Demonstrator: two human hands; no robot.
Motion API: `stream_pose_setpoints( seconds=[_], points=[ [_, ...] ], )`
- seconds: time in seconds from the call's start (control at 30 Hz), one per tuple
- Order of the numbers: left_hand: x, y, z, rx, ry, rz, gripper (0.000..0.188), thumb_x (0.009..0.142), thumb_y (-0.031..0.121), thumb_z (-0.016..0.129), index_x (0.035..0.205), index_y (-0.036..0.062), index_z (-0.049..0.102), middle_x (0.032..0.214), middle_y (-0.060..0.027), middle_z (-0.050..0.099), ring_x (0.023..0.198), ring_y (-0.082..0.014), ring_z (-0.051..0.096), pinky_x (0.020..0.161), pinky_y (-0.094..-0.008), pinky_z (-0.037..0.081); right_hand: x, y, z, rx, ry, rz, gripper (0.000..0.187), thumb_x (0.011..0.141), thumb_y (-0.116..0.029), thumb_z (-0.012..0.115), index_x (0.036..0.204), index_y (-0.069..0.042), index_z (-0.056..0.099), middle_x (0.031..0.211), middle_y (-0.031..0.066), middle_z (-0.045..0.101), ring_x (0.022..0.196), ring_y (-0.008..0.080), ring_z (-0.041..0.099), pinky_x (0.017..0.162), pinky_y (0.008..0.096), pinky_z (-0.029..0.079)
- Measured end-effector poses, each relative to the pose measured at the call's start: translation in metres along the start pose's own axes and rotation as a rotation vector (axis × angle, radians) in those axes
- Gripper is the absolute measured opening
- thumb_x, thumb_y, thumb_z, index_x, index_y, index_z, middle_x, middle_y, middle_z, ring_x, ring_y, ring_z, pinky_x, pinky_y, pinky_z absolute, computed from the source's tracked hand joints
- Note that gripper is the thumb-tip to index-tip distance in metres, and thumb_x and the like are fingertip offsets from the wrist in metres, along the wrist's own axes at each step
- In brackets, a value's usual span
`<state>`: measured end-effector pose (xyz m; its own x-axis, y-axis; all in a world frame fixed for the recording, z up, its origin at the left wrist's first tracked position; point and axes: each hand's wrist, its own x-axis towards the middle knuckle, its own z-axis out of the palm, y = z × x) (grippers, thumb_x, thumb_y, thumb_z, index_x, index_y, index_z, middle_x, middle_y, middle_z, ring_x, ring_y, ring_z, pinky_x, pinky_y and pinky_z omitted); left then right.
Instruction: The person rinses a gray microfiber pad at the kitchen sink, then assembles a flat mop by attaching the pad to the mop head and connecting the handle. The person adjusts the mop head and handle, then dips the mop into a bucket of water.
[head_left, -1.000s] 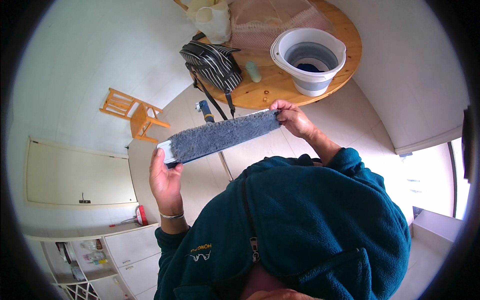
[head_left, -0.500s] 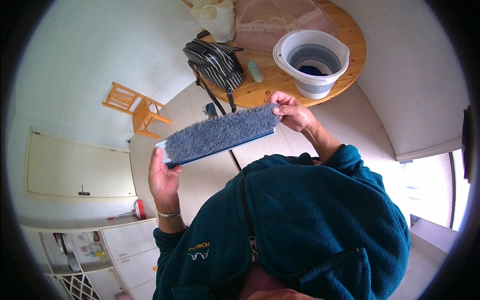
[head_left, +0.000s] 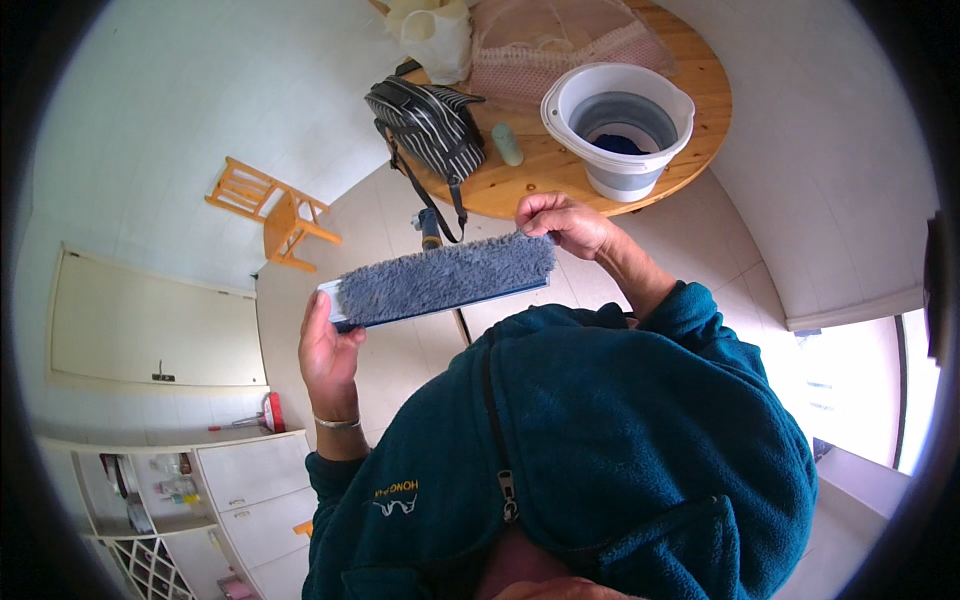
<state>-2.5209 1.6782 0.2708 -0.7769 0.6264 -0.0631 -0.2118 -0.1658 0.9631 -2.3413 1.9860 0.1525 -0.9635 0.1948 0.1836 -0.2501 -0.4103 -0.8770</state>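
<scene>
In front of my chest I hold a window squeegee [head_left: 437, 311] with a long grey fluffy pad [head_left: 450, 275] facing up. A dark blue strip runs along its near edge, and a white end shows at its left. My left hand [head_left: 330, 365] grips that left end, thumb on the white part and fingers beneath. The fingers of my right hand [head_left: 568, 225] are closed in a pinch on the pad's far right corner. Beyond the pad, a blue joint with a grey knob [head_left: 429, 228] sticks out; most of the handle is hidden.
Ahead stands a round wooden table [head_left: 705, 95]. On it are a white and grey bucket [head_left: 625, 180] with dark blue cloth inside, a green bottle [head_left: 507, 145], a striped bag [head_left: 430, 130] and a pink mesh cover [head_left: 560, 50]. A wooden chair [head_left: 285, 225] stands left, shelves [head_left: 190, 530] lower left.
My right hand has come slightly left and nearer, its fingers now at the pad's far corner. The squeegee's right end has dropped nearer, and more of the blue joint shows.
</scene>
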Motion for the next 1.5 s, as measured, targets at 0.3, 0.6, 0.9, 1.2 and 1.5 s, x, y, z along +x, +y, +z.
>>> stream_pose_setpoints(
  seconds=[0.3,0.6,0.9,1.2,1.5],
  points=[
    [0.008,0.0,0.012,-0.162,0.163,-0.015,0.017,0.096,0.027,0.057,0.111,0.0181,0.058,0.107,0.0031,0.06,0.097,-0.0102,0.054,0.071,-0.0243,0.041,-0.008,-0.009,0.02,-0.098,0.286,-0.091,0.031,0.098,-0.03,0.055,0.122,-0.011,0.061,0.095,0.0019,0.06,0.083,0.0123,0.054,0.074,0.028,0.046],
    [0.008,-0.007,0.022,-0.127,-0.146,0.15,0.031,0.096,0.022,0.057,0.122,0.0083,0.051,0.109,-0.0073,0.061,0.091,-0.0177,0.064,0.06,-0.0319,0.059,0.004,0.004,0.017,-0.055,0.493,-0.182,0.026,0.1,-0.017,0.049,0.122,-0.004,0.055,0.095,0.0,0.06,0.078,0.0091,0.053,0.069,0.0248,0.045],
    [0.018,-0.023,0.024,0.305,0.001,0.435,0.053,0.084,0.01,0.073,0.129,0.0065,0.045,0.094,-0.0027,0.06,0.07,-0.0065,0.059,0.046,-0.0188,0.05,0.007,0.008,0.021,0.075,0.381,-0.226,0.025,0.096,-0.009,0.055,0.12,-0.004,0.056,0.112,0.0046,0.064,0.103,0.0137,0.06,0.095,0.0299,0.045],
    [0.041,-0.044,0.0,0.354,0.333,0.532,0.027,0.097,0.018,0.054,0.117,0.0004,0.059,0.07,0.0027,0.053,0.051,-0.0022,0.046,0.039,-0.0186,0.042,0.009,0.018,0.039,-0.043,0.38,-0.259,0.03,0.1,-0.025,0.049,0.121,-0.004,0.056,0.111,0.0026,0.061,0.105,0.013,0.054,0.097,0.0299,0.04],
    [0.053,-0.054,-0.019,0.204,0.264,0.493,0.032,0.103,0.025,0.043,0.116,-0.0001,0.058,0.071,0.0038,0.051,0.054,-0.0014,0.049,0.039,-0.0165,0.044,0.029,0.018,0.057,-0.526,0.54,-0.195,0.039,0.098,-0.04,0.053,0.112,-0.004,0.058,0.087,-0.0021,0.05,0.079,0.0078,0.041,0.071,0.0223,0.036]
  ],
)
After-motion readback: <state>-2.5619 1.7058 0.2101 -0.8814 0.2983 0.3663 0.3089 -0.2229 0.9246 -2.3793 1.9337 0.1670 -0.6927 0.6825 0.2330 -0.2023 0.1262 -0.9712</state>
